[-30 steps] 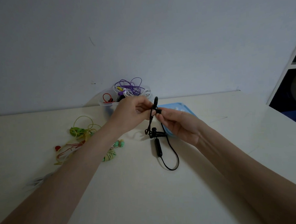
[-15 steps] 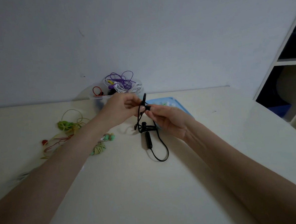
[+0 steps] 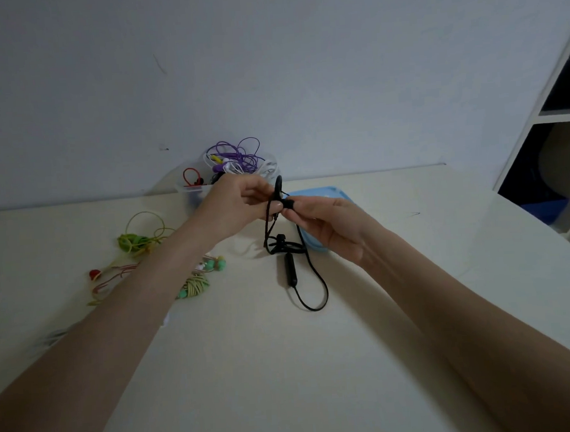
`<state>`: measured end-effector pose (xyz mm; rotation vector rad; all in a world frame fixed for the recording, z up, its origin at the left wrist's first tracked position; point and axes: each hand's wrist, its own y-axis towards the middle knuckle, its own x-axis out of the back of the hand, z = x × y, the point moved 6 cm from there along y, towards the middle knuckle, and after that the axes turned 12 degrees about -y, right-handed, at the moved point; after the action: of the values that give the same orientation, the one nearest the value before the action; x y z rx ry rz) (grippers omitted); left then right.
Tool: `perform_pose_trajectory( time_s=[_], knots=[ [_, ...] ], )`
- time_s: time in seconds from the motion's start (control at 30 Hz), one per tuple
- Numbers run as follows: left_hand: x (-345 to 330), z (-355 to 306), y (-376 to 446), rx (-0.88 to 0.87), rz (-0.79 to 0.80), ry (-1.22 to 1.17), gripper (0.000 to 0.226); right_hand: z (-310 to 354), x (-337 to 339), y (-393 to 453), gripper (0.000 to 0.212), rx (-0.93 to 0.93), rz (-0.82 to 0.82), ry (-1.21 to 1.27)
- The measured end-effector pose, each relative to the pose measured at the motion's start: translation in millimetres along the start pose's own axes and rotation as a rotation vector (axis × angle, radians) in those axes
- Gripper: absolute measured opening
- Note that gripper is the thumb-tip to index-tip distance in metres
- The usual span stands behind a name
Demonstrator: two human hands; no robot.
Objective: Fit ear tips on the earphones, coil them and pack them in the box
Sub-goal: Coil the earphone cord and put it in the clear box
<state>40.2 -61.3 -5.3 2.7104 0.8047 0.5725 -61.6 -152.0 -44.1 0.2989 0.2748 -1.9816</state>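
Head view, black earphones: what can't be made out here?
- Ear tip on the black wired earphones: fingers of the left hand and right hand cover the bud.
- Light blue flat lid: mostly behind the right hand.
- Clear plastic box contents: tangled, too small.

The earphones (image 3: 289, 269) pinched between the hands are black all over, cable and inline remote alike. The lid (image 3: 322, 193) behind them is pale blue. In the clear box (image 3: 192, 194) at the table's (image 3: 253, 368) far edge sit purple, white and red cables. Near the cream table's left edge lie a green-yellow coil (image 3: 135, 241) and a mint-and-yellow pair (image 3: 197, 281).
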Motion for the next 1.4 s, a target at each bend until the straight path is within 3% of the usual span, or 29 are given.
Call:
perform_pose_trajectory(
  time_s=[0.3, 0.67, 0.8, 0.93, 1.13, 1.27, 1.4],
  knots=[
    [0, 1, 1, -0.048, 0.022, 0.081, 0.02, -3, 0, 1, 0.025, -0.01, -0.013, -0.009],
    [4, -1, 0, -0.009, -0.03, -0.098, 0.018, 1, -2, 2, 0.021, 0.039, -0.026, 0.054],
    [-1, -1, -2, -0.008, 0.019, -0.096, 0.016, -2, -2, 2, 0.023, 0.012, -0.042, -0.006],
    [-2, -6, -3, -0.071, 0.03, -0.015, 0.028, -4, 0, 2, 0.03, -0.002, -0.064, -0.01],
    [-2, -5, -1, -0.053, -0.001, -0.048, 0.028, 13, 5, -3, 0.011, 0.191, -0.183, -0.362],
    [-2, -2, -1, -0.003, 0.035, -0.111, 0.027, 17, 2, -5, 0.011, 0.199, -0.162, -0.428],
    [-3, -7, -2, -0.087, 0.023, 0.014, 0.03, 16, 2, -5, 0.01, 0.197, -0.19, -0.454]
  ],
)
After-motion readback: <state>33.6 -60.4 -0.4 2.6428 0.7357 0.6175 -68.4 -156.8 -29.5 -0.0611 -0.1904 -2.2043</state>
